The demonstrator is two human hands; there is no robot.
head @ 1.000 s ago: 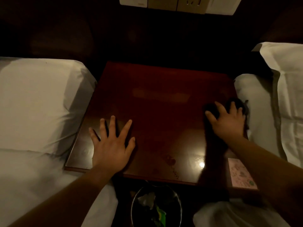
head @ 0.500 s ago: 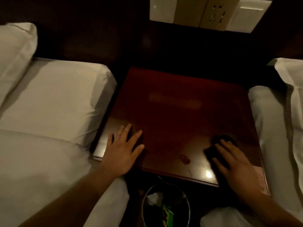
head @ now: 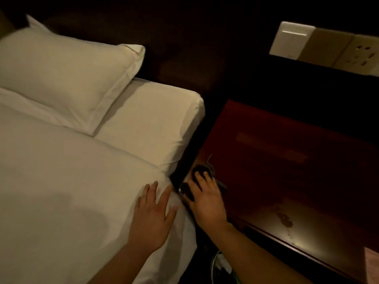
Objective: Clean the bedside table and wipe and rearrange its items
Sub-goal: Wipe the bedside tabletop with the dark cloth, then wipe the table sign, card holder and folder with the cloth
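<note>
Nearest in, plants the left hand (head: 152,218) flat on the bed sheet (head: 61,181), fingers wide, holding nothing. Just beside it, across the dark gap, presses the right hand (head: 207,199) down on the dark cloth (head: 202,170) at the near-left corner of the bench (head: 287,160), fingers spread over the wad, not curled round it (cloth edges hard to read in this light). Leaves the whole glossy top lying to the right of those fingers and beyond them. Looks set for a rightward sweep, right hand clearly the one for it. Spots a reddish smear (head: 285,219) near the front edge on that line. Farther back, pillow (head: 61,68) and wall switch panel (head: 293,41).
</note>
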